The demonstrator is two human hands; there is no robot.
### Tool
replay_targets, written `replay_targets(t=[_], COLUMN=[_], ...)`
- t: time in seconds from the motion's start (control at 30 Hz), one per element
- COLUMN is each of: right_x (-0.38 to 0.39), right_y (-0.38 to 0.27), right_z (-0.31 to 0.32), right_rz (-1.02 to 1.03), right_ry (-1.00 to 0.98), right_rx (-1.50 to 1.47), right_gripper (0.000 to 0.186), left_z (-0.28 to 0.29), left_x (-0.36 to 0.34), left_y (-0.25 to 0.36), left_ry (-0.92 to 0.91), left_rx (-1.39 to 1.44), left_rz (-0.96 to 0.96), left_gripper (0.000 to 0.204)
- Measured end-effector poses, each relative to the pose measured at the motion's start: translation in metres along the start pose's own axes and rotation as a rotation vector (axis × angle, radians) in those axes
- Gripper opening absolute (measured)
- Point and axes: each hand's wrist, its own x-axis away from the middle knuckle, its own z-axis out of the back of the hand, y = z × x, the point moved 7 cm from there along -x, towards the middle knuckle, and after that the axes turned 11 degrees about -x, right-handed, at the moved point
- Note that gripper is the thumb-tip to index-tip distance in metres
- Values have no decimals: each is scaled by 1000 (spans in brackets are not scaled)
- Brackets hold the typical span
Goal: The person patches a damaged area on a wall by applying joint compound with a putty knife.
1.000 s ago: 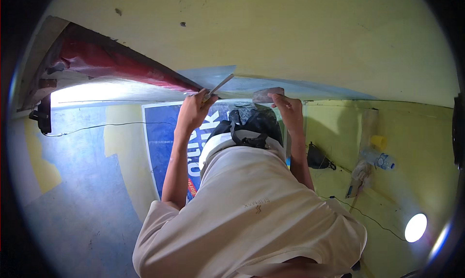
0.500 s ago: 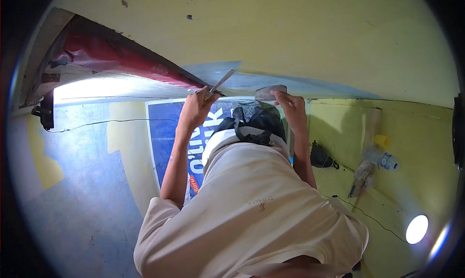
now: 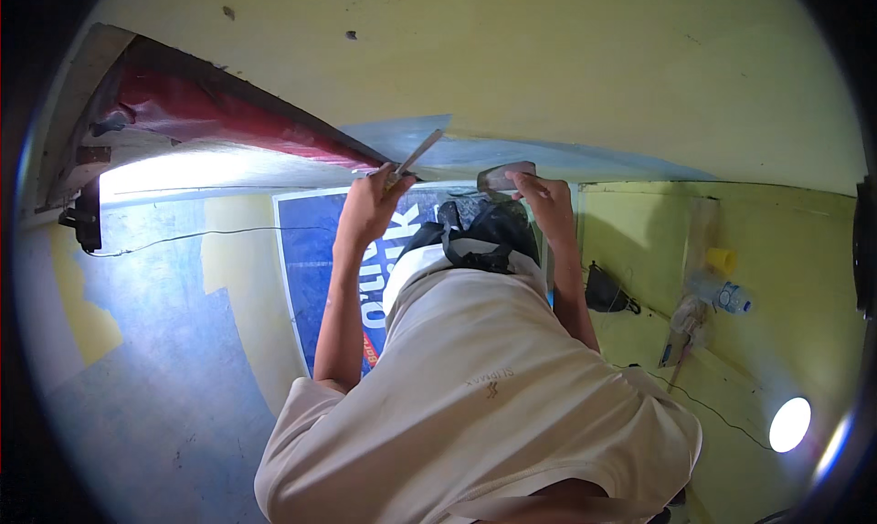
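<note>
My left hand [image 3: 367, 209] is closed round a narrow flat-bladed tool that looks like a putty knife [image 3: 422, 151]. Its pale blade points up and to the right, across the blue-grey strip of the wall [image 3: 475, 148]. To the right, my right hand [image 3: 550, 206] pinches a flat greyish, roughly rectangular piece [image 3: 496, 179] by its right end; I cannot make out its exact kind. The blade and this piece are apart, both near the lower edge of the yellow painted wall [image 3: 594, 58].
Left of my hands is an opening with red sheeting [image 3: 219, 104] and bright light below. A blue banner [image 3: 315, 259] lies beneath. A cable [image 3: 183, 237] runs at left. On the right are a black bag [image 3: 607, 291], a plastic bottle [image 3: 731, 296] and a bright lamp [image 3: 790, 424].
The greyish piece in my right hand has tilted and shifted slightly left. My left hand keeps the putty knife in nearly the same place; the whole view has shifted a little.
</note>
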Motion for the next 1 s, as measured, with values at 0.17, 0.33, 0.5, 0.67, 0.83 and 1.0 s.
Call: replay_targets(t=[0.17,0.33,0.5,0.67,0.83,1.0], right_x=[-3,1,5,7,6,5], right_y=[-1,2,11,10,10,16], right_z=[3,4,8,4,5,6], right_rz=[-17,2,0,-46,-13,-7], right_ry=[18,29,45,18,-6,1], right_rx=[-84,-65,-153,-217,-174,-224], right_gripper=[34,33,35,38,37,38], left_z=[0,4,1,7,11,10], left_x=[-5,-4,-3,-5,-1,-1], left_y=[-4,-5,3,-6,2,5], left_ry=[17,-14,-15,-28,16,14], left_rx=[-29,-23,-103,-41,-46,-150], left_rz=[7,-4,-3,-11,3,13], left_gripper=[29,29,32,31,31,34])
